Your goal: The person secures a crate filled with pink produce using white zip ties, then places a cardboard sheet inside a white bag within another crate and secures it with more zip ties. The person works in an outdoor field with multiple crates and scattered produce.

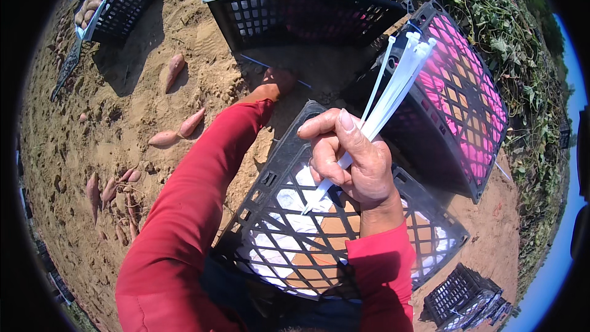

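My right hand [352, 159] grips a bundle of white plastic cable ties [392, 90], heads upward. It is above a black plastic crate [258, 189] with a lattice lid, beneath which white material and brown cardboard show. My left hand [279, 80] reaches down to the shaded soil between crates. A single cable tie [255, 61], bluish in the shade, shows on both sides of that hand. The left fingers are dark and partly hidden, so whether they hold the tie is unclear.
A black crate with bright pink lining [440, 85] stands at right, another crate [249, 14] ahead. Sweet potatoes [175, 71] lie on sandy soil at left. A filled crate [122, 9] is at upper left, stacked crates [461, 293] at lower right, leafy vines [502, 46] along the right.
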Motion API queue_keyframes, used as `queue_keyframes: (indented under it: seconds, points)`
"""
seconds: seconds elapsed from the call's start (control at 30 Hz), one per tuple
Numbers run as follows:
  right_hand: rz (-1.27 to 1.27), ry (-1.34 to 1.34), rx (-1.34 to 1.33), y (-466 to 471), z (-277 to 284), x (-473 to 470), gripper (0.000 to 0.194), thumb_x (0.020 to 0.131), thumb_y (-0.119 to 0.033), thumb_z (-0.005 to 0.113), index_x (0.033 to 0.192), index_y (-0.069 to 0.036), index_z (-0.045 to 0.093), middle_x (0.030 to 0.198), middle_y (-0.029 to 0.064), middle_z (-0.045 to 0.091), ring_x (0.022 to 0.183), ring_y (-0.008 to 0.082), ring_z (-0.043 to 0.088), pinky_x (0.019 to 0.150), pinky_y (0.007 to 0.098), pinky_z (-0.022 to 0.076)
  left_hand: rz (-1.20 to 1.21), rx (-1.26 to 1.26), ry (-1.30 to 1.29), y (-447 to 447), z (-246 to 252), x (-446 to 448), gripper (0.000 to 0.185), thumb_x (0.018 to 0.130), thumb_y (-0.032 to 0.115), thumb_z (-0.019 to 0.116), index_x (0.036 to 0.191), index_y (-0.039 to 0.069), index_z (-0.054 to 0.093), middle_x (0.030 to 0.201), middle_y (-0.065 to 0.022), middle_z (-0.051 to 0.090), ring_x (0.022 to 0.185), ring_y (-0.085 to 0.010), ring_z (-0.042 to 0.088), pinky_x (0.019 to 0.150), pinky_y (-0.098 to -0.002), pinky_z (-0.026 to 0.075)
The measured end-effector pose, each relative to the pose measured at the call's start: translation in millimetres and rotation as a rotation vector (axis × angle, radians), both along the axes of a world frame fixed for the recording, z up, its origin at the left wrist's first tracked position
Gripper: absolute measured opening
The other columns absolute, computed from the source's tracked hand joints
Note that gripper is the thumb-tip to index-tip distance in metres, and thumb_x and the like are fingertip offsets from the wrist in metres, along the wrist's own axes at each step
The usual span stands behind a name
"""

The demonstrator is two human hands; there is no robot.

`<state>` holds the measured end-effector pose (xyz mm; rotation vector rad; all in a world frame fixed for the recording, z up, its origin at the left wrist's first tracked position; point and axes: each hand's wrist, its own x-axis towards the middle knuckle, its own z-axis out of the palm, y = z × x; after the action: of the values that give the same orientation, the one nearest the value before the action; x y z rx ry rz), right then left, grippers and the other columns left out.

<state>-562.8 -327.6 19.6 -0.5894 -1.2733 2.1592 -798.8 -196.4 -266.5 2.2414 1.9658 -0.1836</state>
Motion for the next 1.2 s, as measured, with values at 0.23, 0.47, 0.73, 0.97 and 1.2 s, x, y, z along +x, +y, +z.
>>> queue_keyframes:
  seconds: [0.23,0.47,0.73,0.97,1.2]
  points:
    - [-0.016,0.038,-0.003,-1,-5,0,0.06,0.12,-0.041,0.032,0.126,0.01,0.063,0.056,-0.0018,0.046,0.048,0.0061,0.041,0.061,0.0282,0.0509,0.225,0.377,-0.327,-48,87,-10,0.03,0.099,0.033,0.064,0.09,0.01,0.079,0.088,-0.0174,0.078,0.08,-0.0398,0.076,0.067,-0.0523,0.058]
    - [-0.007,0.102,-0.08,2,-13,-1,0.058,0.119,-0.044,0.036,0.125,0.006,0.066,0.058,-0.0012,0.048,0.047,0.0065,0.039,0.064,0.029,0.0527,0.464,0.374,-0.764,-154,280,-13,0.04,0.112,0.035,0.052,0.101,0.001,0.069,0.084,-0.0176,0.07,0.083,-0.0355,0.07,0.073,-0.0493,0.051]
    - [-0.002,-0.009,0.107,-23,40,-13,0.051,0.116,-0.045,0.047,0.116,0.002,0.069,0.062,-0.0024,0.056,0.053,0.0066,0.047,0.055,0.0244,0.045,0.444,0.298,-1.509,-244,354,22,0.04,0.115,0.034,0.051,0.124,-0.001,0.067,0.071,0.0012,0.052,0.057,-0.0077,0.046,0.051,-0.0257,0.035]
    - [0.002,-0.257,0.136,-67,77,-17,0.034,0.111,-0.029,0.055,0.087,-0.006,0.063,0.066,-0.0006,0.057,0.058,0.0097,0.052,0.052,0.0287,0.0411,0.427,0.366,-1.701,-262,381,69,0.056,0.096,0.041,0.083,0.129,-0.002,0.069,0.092,-0.0025,0.069,0.079,-0.0084,0.064,0.067,-0.0251,0.051]
    - [0.027,-0.671,0.736,-92,55,-22,0.025,0.093,-0.016,0.062,0.098,0.007,0.068,0.094,0.0389,0.067,0.093,0.0539,0.068,0.085,0.0558,0.054,0.327,0.511,-1.351,-255,369,60,0.051,0.103,0.053,0.07,0.106,0.003,0.078,0.087,-0.0002,0.068,0.078,-0.0099,0.06,0.074,-0.0283,0.049]
